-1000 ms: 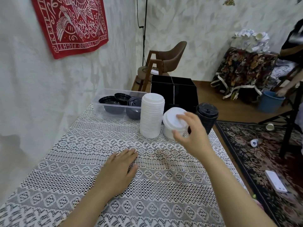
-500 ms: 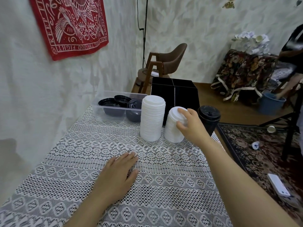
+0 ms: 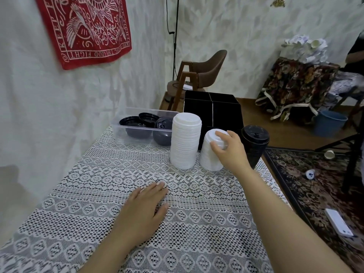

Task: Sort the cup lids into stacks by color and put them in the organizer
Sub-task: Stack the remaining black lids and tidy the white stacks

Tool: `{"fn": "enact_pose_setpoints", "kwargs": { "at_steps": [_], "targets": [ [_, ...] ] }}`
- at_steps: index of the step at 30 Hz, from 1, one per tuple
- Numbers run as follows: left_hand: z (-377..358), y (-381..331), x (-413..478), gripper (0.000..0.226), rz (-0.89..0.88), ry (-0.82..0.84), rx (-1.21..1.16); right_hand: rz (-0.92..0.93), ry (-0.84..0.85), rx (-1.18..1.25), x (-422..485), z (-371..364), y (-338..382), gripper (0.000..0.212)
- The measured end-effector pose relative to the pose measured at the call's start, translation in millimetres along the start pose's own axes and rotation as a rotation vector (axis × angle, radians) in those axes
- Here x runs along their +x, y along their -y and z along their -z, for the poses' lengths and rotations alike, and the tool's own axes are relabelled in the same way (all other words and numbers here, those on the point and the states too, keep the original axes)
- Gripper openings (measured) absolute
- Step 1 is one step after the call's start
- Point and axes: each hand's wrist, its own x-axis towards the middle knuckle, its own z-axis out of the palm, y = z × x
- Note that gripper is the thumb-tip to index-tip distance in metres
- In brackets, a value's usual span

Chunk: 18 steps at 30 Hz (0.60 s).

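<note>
Two stacks of white lids stand on the lace-covered table: a tall white stack (image 3: 186,140) and a shorter white stack (image 3: 209,154) to its right. My right hand (image 3: 229,149) grips the top of the shorter stack, which leans left toward the tall one. A stack of black lids (image 3: 255,144) stands just right of that hand, partly hidden by it. The black organizer (image 3: 213,109) with its divided compartments sits behind the stacks. My left hand (image 3: 145,209) rests flat on the tablecloth, fingers straight.
A clear plastic bin (image 3: 136,133) with loose black lids (image 3: 134,122) sits at the back left. The table's right edge (image 3: 275,186) drops to a patterned carpet. A brown chair (image 3: 199,73) stands behind the table. Someone is partly visible at far right.
My right hand has closed further down over the top of the shorter white stack, and the stack now tilts left. The left hand has stayed flat in place.
</note>
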Motion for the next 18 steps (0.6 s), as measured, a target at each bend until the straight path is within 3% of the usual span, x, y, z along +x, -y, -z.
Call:
{"fn": "enact_pose_setpoints", "kwargs": {
  "at_steps": [10, 18],
  "targets": [
    [1.2, -1.3, -1.4, 0.053, 0.004, 0.019, 0.0, 0.023, -0.015, 0.016, -1.7, -3.9, -3.3, 0.048],
    [2.9, -2.3, -2.0, 0.053, 0.007, 0.021, -0.029, 0.037, 0.01, -0.019, -9.0, -7.6, -8.8, 0.07]
  ]
}}
